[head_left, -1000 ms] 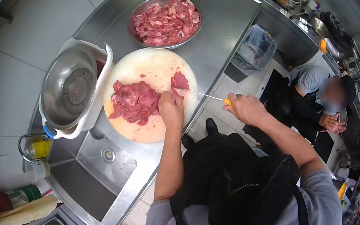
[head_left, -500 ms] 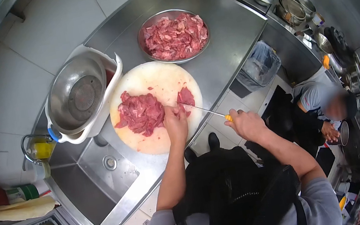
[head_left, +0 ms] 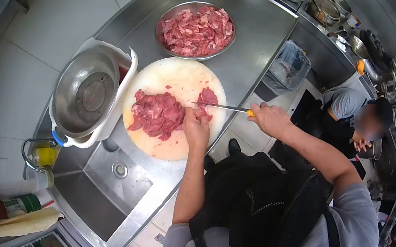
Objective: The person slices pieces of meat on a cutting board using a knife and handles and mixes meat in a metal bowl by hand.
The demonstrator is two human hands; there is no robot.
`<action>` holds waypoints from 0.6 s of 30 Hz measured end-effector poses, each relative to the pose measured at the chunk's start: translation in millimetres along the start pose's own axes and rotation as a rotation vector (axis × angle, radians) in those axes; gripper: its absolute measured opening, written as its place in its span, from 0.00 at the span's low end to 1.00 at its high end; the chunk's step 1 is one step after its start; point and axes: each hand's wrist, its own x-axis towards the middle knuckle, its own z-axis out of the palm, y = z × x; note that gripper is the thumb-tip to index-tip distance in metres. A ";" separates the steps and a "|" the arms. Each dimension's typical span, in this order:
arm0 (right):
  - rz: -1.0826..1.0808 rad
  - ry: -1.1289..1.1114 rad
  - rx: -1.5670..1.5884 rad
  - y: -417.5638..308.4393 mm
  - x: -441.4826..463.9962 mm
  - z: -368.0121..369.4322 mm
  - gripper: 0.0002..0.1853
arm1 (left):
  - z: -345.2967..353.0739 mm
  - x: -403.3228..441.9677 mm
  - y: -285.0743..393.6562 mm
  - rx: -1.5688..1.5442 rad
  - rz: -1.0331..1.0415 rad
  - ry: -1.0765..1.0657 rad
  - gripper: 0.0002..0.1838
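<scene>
My right hand [head_left: 269, 119] is closed round the yellow handle of a knife [head_left: 224, 107], whose blade reaches left over a small piece of red meat [head_left: 207, 99] on the round white cutting board [head_left: 173, 70]. My left hand [head_left: 196, 128] rests at the board's lower right, between that piece and a larger pile of meat [head_left: 156, 113]. Its fingers are drawn together at the small piece's left edge. Behind the board, a round metal bowl [head_left: 159, 34] holds many cut meat pieces.
A metal colander [head_left: 67, 111] sits in a white tub [head_left: 132, 67] left of the board. Nearer are a steel sink [head_left: 110, 190] and a yellow bottle [head_left: 47, 155]. A lined bin [head_left: 288, 69] stands beyond the counter's right edge; a person in a cap [head_left: 343, 99] is at the right.
The view has shifted, moving the board and bowl slightly in the picture. The knife blade now lies across the small piece's upper part, and my left fingers are close to its left edge.
</scene>
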 end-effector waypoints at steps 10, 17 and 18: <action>0.021 -0.184 0.082 10.7 10.1 -31.0 0.28 | -10.5 0.9 11.5 -0.120 -0.047 0.028 0.09; 0.057 -0.123 0.218 13.2 -9.7 -59.8 0.29 | -2.7 1.0 1.6 -0.098 0.005 0.018 0.05; 0.051 -0.117 0.201 14.4 -10.8 -60.9 0.29 | -1.8 1.6 3.0 -0.071 0.057 0.002 0.06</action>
